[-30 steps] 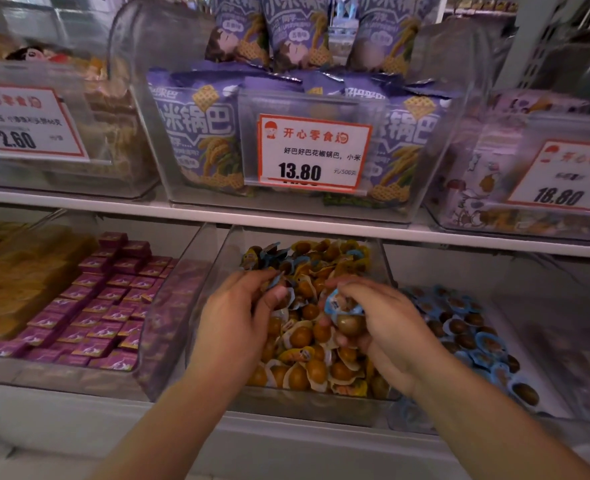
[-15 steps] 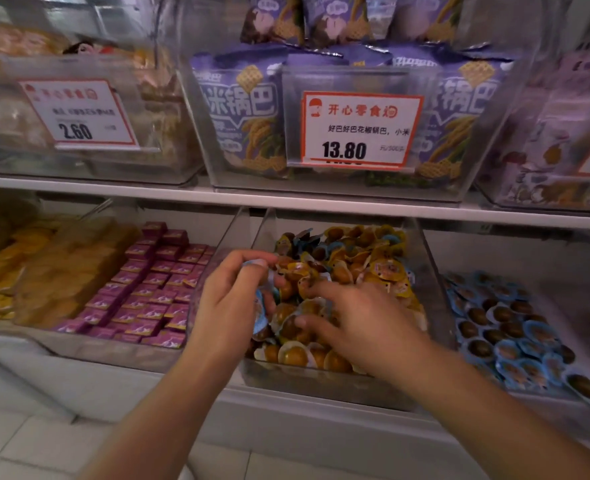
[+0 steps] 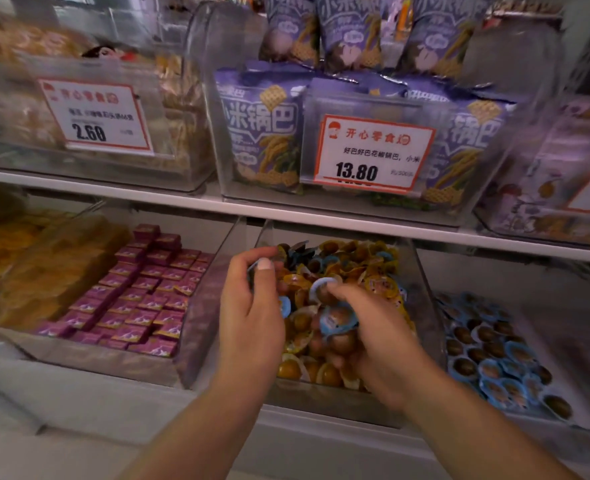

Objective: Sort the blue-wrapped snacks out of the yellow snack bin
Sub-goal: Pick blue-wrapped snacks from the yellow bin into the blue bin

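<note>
A clear bin (image 3: 425, 306) on the lower shelf holds a heap of yellow-wrapped snacks (image 3: 355, 268) with some blue-wrapped ones mixed in. My left hand (image 3: 252, 313) is over the bin's left side, fingers curled around blue-wrapped snacks (image 3: 284, 305). My right hand (image 3: 373, 337) is lower in the bin and grips a blue-wrapped snack (image 3: 336, 322), with another blue wrapper (image 3: 319, 285) at its fingertips.
To the right lies a tray of blue-wrapped snacks (image 3: 494, 358). A bin of purple boxes (image 3: 137, 299) stands to the left, with yellow packs (image 3: 26, 265) beyond it. The shelf above (image 3: 286, 211) carries bins with price tags and purple bags (image 3: 262, 133).
My right hand has picked a blue-wrapped snack out of the heap and lifted it. My left hand has stayed at the bin's left side with its blue snacks. The view has shifted left.
</note>
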